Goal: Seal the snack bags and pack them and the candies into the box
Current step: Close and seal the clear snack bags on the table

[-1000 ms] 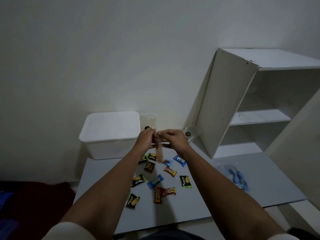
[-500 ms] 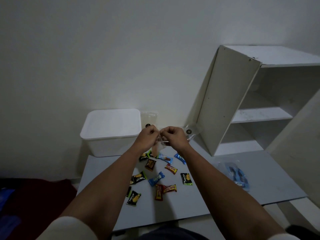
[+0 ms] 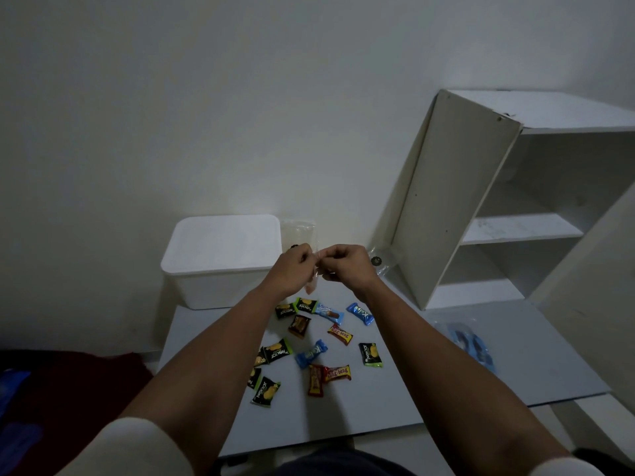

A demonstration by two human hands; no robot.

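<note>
My left hand (image 3: 294, 269) and my right hand (image 3: 347, 266) meet above the far part of the grey board, both pinching the top of a small clear snack bag (image 3: 312, 282) that hangs edge-on between them. The white box (image 3: 220, 259) with its lid on stands just left of my hands. Several wrapped candies (image 3: 309, 345) in black, blue and red wrappers lie scattered on the board below. Another clear bag (image 3: 298, 233) leans against the wall behind the box, and one more clear bag (image 3: 379, 262) lies right of my right hand.
A grey board (image 3: 412, 372) serves as the work surface. A white shelf unit (image 3: 508, 207) leans at the right. A clear packet with blue contents (image 3: 470, 345) lies on the board's right side. Dark red cloth (image 3: 68, 389) lies on the floor at left.
My hands have risen slightly and drawn closer together at the bag's top; the bag hangs shorter below my fingers than a second ago.
</note>
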